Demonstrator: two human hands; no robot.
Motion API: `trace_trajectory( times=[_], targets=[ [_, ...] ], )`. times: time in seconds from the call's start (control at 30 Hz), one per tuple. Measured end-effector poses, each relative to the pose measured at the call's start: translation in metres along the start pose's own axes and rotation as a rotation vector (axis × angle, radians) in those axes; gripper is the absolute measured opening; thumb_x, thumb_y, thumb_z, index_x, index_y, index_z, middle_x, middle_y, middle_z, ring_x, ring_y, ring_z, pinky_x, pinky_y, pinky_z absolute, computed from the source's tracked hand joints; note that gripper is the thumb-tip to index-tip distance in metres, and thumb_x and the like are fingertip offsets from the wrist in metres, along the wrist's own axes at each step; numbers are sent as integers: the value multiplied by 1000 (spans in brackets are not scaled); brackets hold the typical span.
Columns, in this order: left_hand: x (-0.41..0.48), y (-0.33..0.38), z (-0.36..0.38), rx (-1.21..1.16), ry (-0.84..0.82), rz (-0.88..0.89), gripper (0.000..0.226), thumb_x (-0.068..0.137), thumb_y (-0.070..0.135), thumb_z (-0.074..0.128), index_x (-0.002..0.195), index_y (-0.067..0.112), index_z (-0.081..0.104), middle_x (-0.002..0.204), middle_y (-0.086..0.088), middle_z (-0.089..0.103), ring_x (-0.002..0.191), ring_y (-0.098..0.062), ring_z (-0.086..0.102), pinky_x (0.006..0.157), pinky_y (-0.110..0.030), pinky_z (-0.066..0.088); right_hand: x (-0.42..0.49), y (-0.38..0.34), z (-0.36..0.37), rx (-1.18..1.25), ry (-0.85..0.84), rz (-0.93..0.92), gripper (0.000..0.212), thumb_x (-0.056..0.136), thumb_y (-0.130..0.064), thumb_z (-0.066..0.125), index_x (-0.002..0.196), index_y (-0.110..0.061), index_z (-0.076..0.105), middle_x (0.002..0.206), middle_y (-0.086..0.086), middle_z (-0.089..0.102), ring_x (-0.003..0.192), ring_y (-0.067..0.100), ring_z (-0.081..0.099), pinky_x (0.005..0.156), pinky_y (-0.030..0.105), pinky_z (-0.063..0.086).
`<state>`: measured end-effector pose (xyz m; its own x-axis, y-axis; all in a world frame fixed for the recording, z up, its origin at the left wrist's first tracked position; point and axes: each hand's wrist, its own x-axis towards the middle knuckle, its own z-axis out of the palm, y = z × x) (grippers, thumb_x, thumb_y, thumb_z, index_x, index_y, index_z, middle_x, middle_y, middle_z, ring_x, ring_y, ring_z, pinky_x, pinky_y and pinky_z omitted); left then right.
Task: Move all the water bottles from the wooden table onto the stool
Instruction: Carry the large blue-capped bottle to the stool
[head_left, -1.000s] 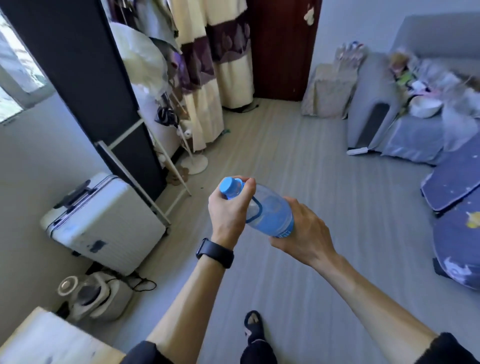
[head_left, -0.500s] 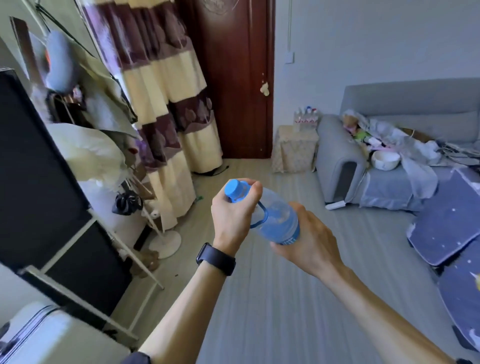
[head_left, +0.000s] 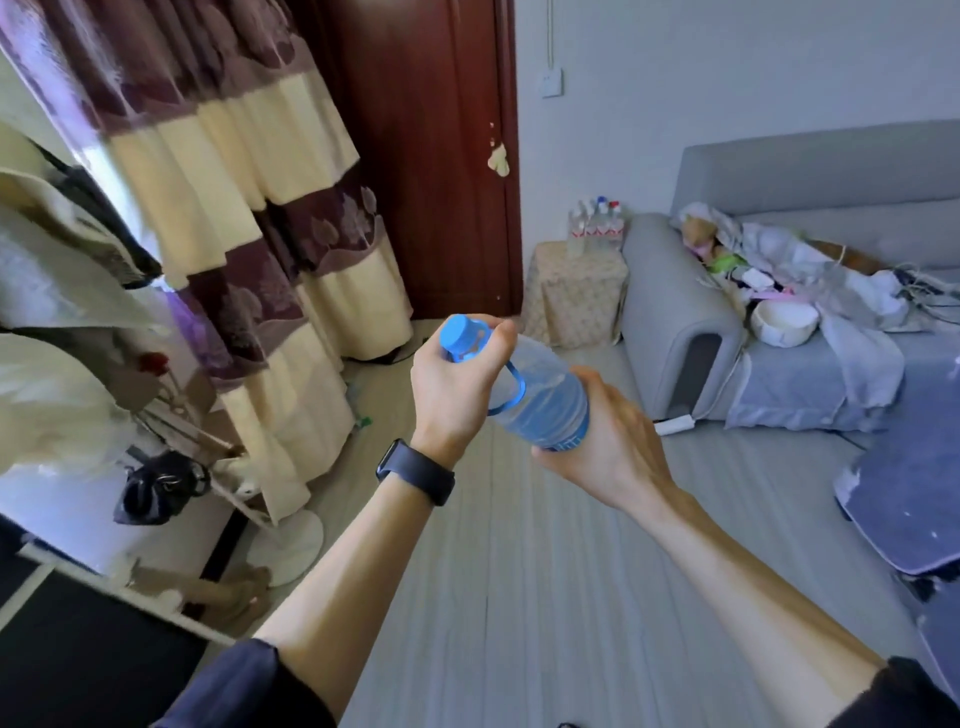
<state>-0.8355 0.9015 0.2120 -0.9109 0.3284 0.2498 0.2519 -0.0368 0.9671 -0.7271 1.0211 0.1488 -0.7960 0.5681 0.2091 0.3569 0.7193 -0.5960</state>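
- Bottle: carried in mid-air, tilted, blue cap up toward the left, base down toward the right, clear of the floor.
- Gripped at the neck by the left hand, with fingers and thumb wrapped just under the cap.
- Cupped at the base by the right hand, fingers curled behind it as far as can be seen.
- Same two-handed hold as a second ago, with no slip or shift of the bottle between the hands.
- Changed instead: the outlook. Swung up and round, away from the suitcase and the corner of the surface, both now gone from sight, toward the far end of the room.
- Newly in sight beyond the hands, above and a little right of the bottle: cloth-covered stool, just beside the sofa arm and right of the door.
- Already loaded with a cluster of bottles on top, so probably part of the job done.
- Judged from this: pick-up finished, carry under way, goal now faced head-on.
- Stool well apart from the hands, so more ground to cover before any setting down.
- Likely needs the bottle turned upright before release, base first, beside the cluster without knocking it.
- Too small to tell how much of the stool top remains free.
- Surface out of view, so number of bottles left there unknown.
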Motion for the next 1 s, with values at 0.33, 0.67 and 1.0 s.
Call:
trace_trajectory(
  times=[0.33,0.67,1.0],
  targets=[
    [205,-83,56,32,-3,-94,11,81,32,73,82,21,72,91,5,76,92,-15,70,90,-40,56,214,35,65,-25,-102,68,58,60,-52,70,110,-38,45,100,-11,64,93,22,65,69,34,53],
    [449,-146,95,9,-100,-112,7,85,26,74,78,25,73,76,7,70,81,-8,66,84,-34,54,449,40,125,-25,-89,171,62,61,-49,71,116,-42,44,103,-17,63,90,19,66,68,36,57],
    [643,-200,186,24,-164,-94,14,81,37,73,84,23,73,90,4,75,91,-15,69,90,-44,56,652,96,145,-2,-70,188,68,58,-49,73,119,-42,43,104,-14,63,91,21,65,71,38,56]
  ],
)
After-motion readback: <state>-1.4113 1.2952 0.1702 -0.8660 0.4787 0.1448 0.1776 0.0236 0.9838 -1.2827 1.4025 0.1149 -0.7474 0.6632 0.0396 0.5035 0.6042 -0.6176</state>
